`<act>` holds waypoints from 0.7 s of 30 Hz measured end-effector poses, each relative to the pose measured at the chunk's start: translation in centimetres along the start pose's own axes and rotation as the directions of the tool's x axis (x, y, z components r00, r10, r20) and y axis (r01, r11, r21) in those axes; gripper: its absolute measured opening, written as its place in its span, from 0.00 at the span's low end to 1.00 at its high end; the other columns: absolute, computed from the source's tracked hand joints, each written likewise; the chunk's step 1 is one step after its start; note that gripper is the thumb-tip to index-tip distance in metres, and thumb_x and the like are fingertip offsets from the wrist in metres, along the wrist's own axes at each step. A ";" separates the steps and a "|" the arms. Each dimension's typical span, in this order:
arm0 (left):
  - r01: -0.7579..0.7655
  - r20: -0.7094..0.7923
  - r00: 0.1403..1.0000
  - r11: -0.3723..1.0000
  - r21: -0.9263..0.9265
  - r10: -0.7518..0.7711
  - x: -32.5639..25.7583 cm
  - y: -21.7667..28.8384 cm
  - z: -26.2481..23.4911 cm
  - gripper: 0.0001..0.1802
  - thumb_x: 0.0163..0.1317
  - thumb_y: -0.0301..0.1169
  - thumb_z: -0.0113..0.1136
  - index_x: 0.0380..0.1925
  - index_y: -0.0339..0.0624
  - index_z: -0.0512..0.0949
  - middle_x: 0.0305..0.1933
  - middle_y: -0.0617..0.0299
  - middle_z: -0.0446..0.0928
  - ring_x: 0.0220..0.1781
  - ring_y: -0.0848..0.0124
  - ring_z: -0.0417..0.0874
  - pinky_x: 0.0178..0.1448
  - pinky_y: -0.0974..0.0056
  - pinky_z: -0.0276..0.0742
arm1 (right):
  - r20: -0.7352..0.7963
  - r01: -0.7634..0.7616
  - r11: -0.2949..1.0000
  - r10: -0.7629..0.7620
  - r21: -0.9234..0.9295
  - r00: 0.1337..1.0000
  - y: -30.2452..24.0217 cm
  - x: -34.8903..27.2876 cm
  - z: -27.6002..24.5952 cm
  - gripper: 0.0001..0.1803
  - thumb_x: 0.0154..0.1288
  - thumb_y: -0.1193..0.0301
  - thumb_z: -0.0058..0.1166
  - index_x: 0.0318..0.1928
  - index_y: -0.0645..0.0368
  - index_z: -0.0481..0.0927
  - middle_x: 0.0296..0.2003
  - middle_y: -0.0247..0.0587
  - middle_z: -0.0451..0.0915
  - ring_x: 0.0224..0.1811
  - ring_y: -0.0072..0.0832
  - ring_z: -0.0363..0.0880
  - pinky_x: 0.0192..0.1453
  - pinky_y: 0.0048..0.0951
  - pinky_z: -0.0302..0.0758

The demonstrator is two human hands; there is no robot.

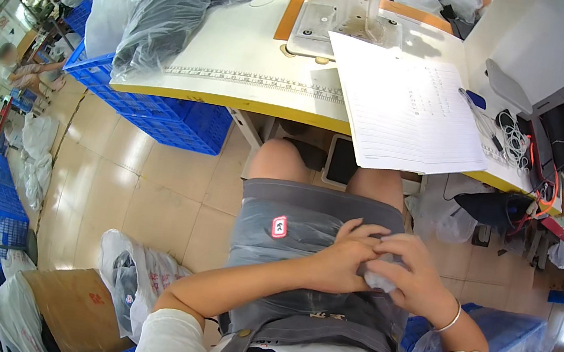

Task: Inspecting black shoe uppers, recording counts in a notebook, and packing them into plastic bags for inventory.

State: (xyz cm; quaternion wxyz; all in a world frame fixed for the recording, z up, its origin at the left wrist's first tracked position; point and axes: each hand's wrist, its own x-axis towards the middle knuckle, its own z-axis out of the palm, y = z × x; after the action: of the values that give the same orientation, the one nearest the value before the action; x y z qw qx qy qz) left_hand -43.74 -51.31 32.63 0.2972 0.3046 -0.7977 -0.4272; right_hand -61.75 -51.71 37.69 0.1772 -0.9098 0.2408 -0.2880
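Over my lap, my left hand (pixel 344 262) and my right hand (pixel 422 280) meet. A crumpled bit of whitish, see-through plastic (pixel 380 281) pokes out from the bent fingers of my right hand, which wears a bangle at the wrist. The fingers of my left hand curl against the right hand; what they hold is hidden. Across my thighs lies a dark grey bundle under clear plastic (pixel 313 215), with a small red-edged white sticker (pixel 278 227) on it. A grey apron (pixel 322 332) covers my front below the bundle.
Ahead stands a white sewing table (pixel 243 56) with a machine (pixel 357 8), an open notebook (pixel 414 112) overhanging its edge, and a bagged grey bundle (pixel 162 19). Blue crates (pixel 186 121) stand beneath its left side. A cardboard box (pixel 74 305) and plastic bags (pixel 132 278) lie at lower left.
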 end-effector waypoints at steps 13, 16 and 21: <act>0.095 0.057 0.994 0.995 -0.016 -0.094 -2.8 1.1 1.0 0.19 0.48 0.32 0.61 0.41 0.39 0.71 0.50 0.54 0.70 0.60 0.58 0.66 0.70 0.43 0.37 | 0.054 -0.125 0.942 0.114 0.311 0.992 0.9 -2.4 2.2 0.20 0.38 0.79 0.58 0.36 0.55 0.69 0.36 0.42 0.71 0.38 0.42 0.71 0.39 0.34 0.71; 0.104 0.108 0.989 0.994 -0.036 -0.100 -3.3 1.1 1.4 0.21 0.47 0.34 0.63 0.42 0.38 0.72 0.49 0.53 0.71 0.58 0.60 0.67 0.70 0.42 0.36 | 0.163 -0.171 0.921 0.120 0.349 0.979 0.8 -2.2 2.4 0.18 0.39 0.78 0.59 0.35 0.55 0.69 0.30 0.40 0.72 0.34 0.39 0.72 0.35 0.33 0.71; 0.149 -0.021 0.989 0.989 0.023 -0.149 -3.7 0.8 2.4 0.17 0.44 0.31 0.63 0.34 0.38 0.71 0.36 0.54 0.73 0.46 0.60 0.73 0.65 0.48 0.54 | 0.046 -0.148 0.914 0.141 0.377 0.989 1.0 -3.3 4.4 0.17 0.39 0.77 0.58 0.34 0.56 0.71 0.25 0.39 0.72 0.27 0.38 0.72 0.28 0.32 0.70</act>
State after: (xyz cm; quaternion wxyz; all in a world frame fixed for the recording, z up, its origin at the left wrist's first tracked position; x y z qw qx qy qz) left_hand -43.31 -47.00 31.43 0.2684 0.3710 -0.7749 -0.4357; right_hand -61.80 -49.90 32.40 0.3726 -0.8405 0.2454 -0.3072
